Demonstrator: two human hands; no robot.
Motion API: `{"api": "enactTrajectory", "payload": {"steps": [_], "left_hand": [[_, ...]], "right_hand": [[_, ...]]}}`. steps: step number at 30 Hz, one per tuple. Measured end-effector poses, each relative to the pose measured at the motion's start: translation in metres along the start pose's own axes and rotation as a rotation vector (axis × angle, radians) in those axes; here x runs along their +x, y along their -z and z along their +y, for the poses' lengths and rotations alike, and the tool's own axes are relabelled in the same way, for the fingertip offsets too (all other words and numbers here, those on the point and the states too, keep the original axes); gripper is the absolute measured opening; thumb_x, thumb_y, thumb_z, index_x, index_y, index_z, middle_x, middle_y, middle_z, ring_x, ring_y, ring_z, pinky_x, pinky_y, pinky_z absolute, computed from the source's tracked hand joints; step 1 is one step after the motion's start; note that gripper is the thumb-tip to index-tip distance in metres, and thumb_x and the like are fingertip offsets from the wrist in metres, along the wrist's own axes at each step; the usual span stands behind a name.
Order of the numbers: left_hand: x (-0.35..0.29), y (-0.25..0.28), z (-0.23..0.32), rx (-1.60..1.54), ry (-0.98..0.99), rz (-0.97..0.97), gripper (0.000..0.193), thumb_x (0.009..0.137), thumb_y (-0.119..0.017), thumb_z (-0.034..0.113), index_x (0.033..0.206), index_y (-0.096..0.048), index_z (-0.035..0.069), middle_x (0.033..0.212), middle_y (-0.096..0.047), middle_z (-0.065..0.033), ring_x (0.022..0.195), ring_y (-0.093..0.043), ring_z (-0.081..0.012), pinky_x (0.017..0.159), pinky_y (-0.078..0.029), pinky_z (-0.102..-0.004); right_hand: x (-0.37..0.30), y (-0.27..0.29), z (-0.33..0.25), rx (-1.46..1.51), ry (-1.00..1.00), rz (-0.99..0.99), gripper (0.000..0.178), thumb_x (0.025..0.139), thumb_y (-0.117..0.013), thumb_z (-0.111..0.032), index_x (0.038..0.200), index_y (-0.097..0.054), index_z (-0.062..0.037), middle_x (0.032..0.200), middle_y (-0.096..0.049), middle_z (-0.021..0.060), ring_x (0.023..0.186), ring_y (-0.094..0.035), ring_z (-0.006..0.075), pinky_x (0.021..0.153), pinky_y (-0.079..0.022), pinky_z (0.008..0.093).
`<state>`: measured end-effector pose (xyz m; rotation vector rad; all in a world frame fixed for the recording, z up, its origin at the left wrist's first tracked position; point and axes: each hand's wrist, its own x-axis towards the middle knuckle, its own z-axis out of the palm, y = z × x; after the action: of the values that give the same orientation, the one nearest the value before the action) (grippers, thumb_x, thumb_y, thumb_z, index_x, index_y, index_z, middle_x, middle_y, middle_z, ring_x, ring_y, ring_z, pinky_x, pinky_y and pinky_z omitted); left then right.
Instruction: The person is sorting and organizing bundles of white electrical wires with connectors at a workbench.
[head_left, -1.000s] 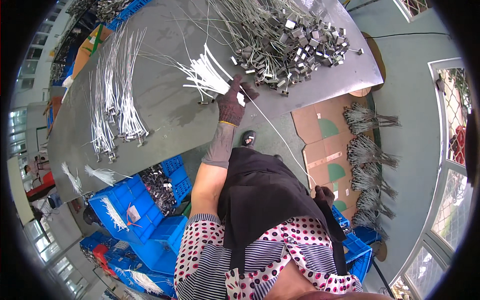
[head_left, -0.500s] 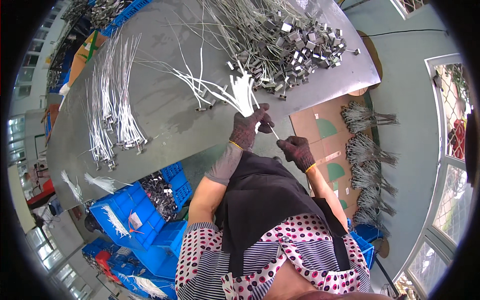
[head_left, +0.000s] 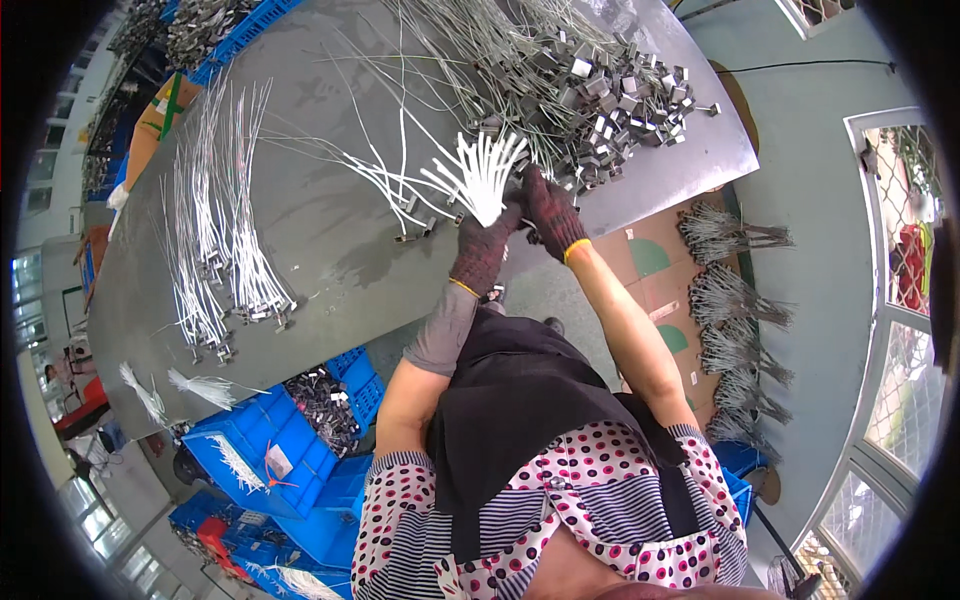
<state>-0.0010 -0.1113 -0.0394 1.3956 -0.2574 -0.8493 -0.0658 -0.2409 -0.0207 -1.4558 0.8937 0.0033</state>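
Note:
My left hand [head_left: 484,248], in a dark knitted glove, is closed round a bundle of thin white tubes [head_left: 482,182]. Their upper ends fan out above the fist. Close against it, my right hand [head_left: 553,212], gloved alike, has its fingers bent together beside the bundle; what they pinch is hidden. Beyond both hands lies a big heap of thin wires with small metal-cased blocks [head_left: 600,110] on the grey metal table [head_left: 340,235]. A few white-sleeved wires with small metal ends [head_left: 400,205] lie to the left of the bundle.
Sorted white-sleeved wires [head_left: 250,270] lie at the table's left, with small white tube bundles [head_left: 205,388] near its edge. Blue crates [head_left: 250,440] stand below at left. Tied wire bunches [head_left: 735,290] line the floor at right beside cardboard [head_left: 650,285].
My right hand has moved up and left, from below the bundle to beside my left hand. The strand stretched between the hands no longer shows. The white tubes fan out wider.

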Motion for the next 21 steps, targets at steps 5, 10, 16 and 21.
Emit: {"api": "enactTrajectory", "payload": {"steps": [5,10,16,21], "left_hand": [[0.024,0.024,0.023,0.071,0.113,0.014,0.035,0.089,-0.072,0.030,0.106,-0.070,-0.001,0.093,-0.071,-0.0059,0.083,-0.067,-0.0148,0.078,-0.053,-0.0300],[0.048,0.072,-0.003,0.203,-0.216,0.048,0.019,0.091,-0.065,0.026,0.100,-0.071,0.010,0.083,-0.065,-0.0013,0.071,-0.058,-0.0124,0.064,-0.050,-0.0289],[0.067,0.107,0.020,0.698,0.025,0.449,0.033,0.088,-0.068,0.034,0.085,-0.068,0.001,0.066,-0.061,-0.0016,0.061,-0.059,-0.0126,0.057,-0.047,-0.0333],[0.055,0.137,0.030,0.099,0.124,0.568,0.031,0.090,-0.065,0.034,0.085,-0.066,0.003,0.066,-0.062,-0.0061,0.053,-0.061,-0.0183,0.049,-0.049,-0.0325]], "right_hand": [[0.049,-0.014,0.010,-0.540,0.419,0.224,0.061,0.100,-0.034,-0.055,0.110,-0.063,-0.0014,0.097,-0.067,0.0283,0.089,-0.065,0.0434,0.079,-0.052,0.0504],[0.060,-0.003,-0.009,-0.800,0.656,0.698,0.031,0.092,-0.059,-0.028,0.118,-0.059,-0.0116,0.108,-0.064,0.0199,0.090,-0.065,0.0406,0.075,-0.052,0.0506],[0.081,0.023,-0.010,-1.321,0.377,0.398,0.031,0.089,-0.058,-0.019,0.118,-0.056,-0.0102,0.109,-0.064,0.0194,0.093,-0.067,0.0390,0.075,-0.055,0.0508],[0.072,0.039,-0.018,-1.415,0.516,0.365,0.024,0.090,-0.052,-0.020,0.111,-0.063,-0.0155,0.098,-0.070,0.0133,0.086,-0.068,0.0347,0.066,-0.052,0.0499]]}}
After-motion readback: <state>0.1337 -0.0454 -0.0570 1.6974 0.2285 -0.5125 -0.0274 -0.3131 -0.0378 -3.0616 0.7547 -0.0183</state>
